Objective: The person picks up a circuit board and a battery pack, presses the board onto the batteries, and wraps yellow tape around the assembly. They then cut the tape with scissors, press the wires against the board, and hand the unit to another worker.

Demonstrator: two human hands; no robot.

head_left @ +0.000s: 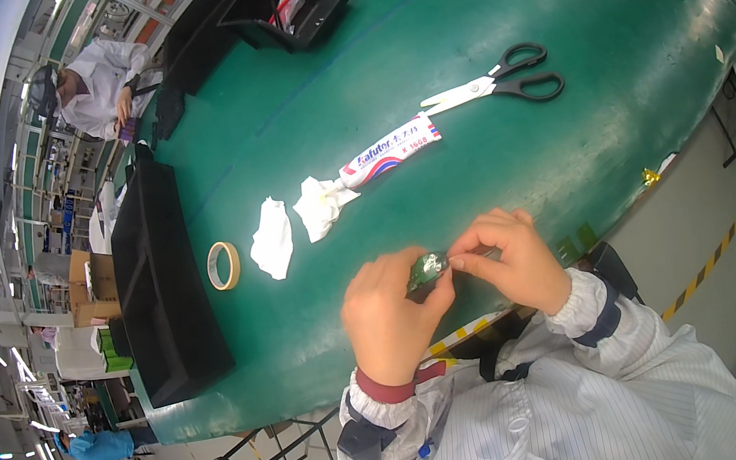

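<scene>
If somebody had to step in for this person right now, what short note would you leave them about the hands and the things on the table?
Left hand: closed around a small green part, holding it just above the near edge of the green table.
Right hand: fingertips pinch at the same part from the right side.
On the table: a white tube with its tip in a crumpled white wipe, a second wipe beside it, a roll of tape, scissors, black trays at the left.
Done: the part is in hand.
Left: cannot tell from this view; the part is mostly hidden by the fingers.
</scene>
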